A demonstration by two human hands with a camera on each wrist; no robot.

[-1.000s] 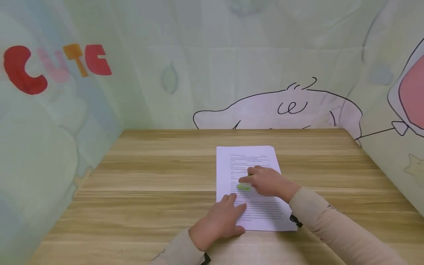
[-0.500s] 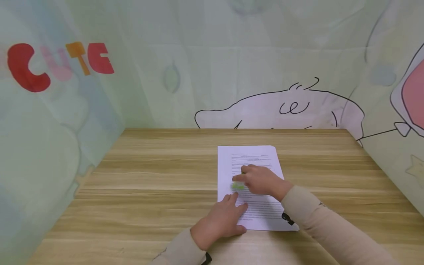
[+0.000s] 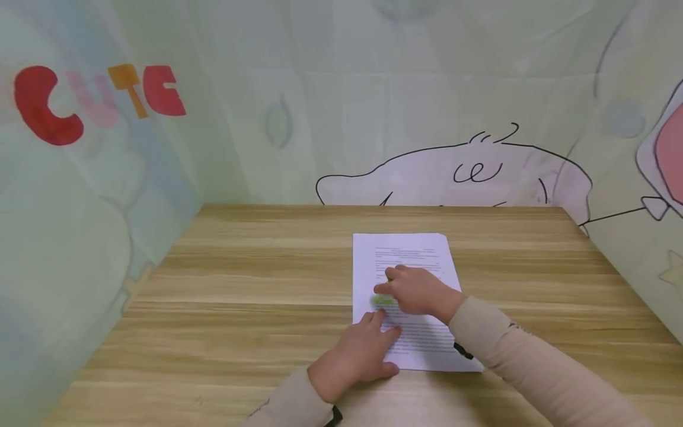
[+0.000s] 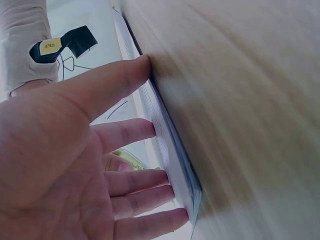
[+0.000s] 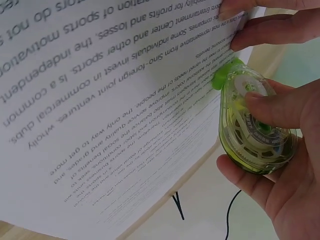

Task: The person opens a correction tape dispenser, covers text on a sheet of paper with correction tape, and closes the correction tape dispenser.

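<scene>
Most print (image 3: 424, 341) on my paper (image 3: 416, 323), lower centre-right of frame, looks uncovered; anything taped, I can't tell. My right hand (image 3: 421, 292) grips the tape (image 5: 250, 137) there; left hand (image 3: 360, 356), fingers straight, touches paper.

We had our left hand (image 3: 358, 353) low and near us, with its fingers (image 4: 135, 182) almost straight and its thumb (image 4: 110, 82) sticking out well apart from them. Our right arm (image 3: 549, 367) was stretched out farther, and our right hand (image 3: 418, 290) was gripping, fingers curled in.
</scene>
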